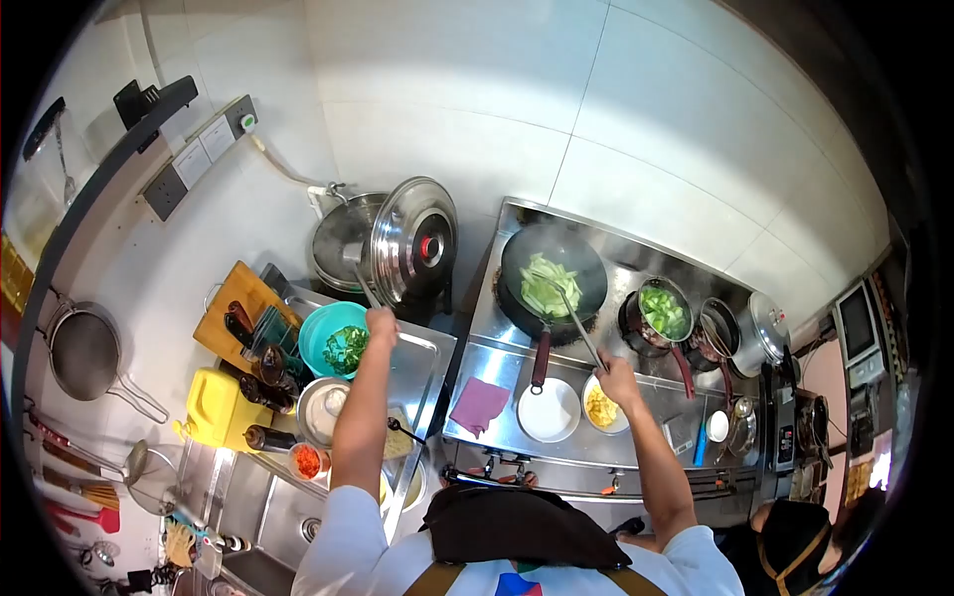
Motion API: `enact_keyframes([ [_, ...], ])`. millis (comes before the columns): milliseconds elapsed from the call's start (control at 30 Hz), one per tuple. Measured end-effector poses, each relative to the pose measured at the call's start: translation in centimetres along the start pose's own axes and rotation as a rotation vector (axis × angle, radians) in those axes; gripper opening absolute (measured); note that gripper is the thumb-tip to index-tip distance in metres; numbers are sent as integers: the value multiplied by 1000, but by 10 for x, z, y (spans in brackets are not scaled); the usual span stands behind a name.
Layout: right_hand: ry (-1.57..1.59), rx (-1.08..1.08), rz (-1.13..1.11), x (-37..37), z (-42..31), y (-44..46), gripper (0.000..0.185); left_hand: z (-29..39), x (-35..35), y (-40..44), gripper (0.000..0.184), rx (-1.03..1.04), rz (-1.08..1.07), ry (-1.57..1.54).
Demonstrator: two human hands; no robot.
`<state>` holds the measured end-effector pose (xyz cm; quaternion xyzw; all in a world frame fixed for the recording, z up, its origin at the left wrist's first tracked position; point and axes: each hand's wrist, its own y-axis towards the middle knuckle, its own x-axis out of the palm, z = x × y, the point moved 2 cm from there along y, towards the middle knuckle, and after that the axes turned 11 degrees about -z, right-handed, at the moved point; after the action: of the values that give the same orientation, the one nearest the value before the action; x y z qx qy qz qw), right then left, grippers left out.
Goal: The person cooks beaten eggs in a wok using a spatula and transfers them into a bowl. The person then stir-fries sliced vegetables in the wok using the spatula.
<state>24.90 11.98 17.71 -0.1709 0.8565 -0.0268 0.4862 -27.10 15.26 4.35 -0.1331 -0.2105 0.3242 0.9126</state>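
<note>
My left hand (381, 325) is closed round the handle of a metal ladle (366, 283), which reaches into a large steaming pot (333, 221). A steel lid (415, 238) with a red-centred knob leans across that pot. My right hand (618, 380) grips a long-handled metal cooking utensil (584, 333); its head is buried among pale green vegetable pieces (545, 283) in a dark wok (586, 253). The wok's handle (542, 360) points towards me. Below my right hand lies a bowl of yellow pieces (601, 405), beside a white plate (549, 409).
Right of the wok are a saucepan of greens (664, 310) and a lidded pot (763, 328). A turquoise bowl of chopped greens (343, 348), a yellow jug (221, 407) and a purple cloth (479, 405) lie nearer. Another person (795, 541) stands at lower right.
</note>
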Motion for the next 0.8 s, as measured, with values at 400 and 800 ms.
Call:
enact_keyframes([
  [400,236,136,49,6,12,-28,48,77,-42,-83,11,109,-145,-268],
  [800,1379,221,-110,10,-3,-1,29,152,-19,-283,33,75,-540,-418],
])
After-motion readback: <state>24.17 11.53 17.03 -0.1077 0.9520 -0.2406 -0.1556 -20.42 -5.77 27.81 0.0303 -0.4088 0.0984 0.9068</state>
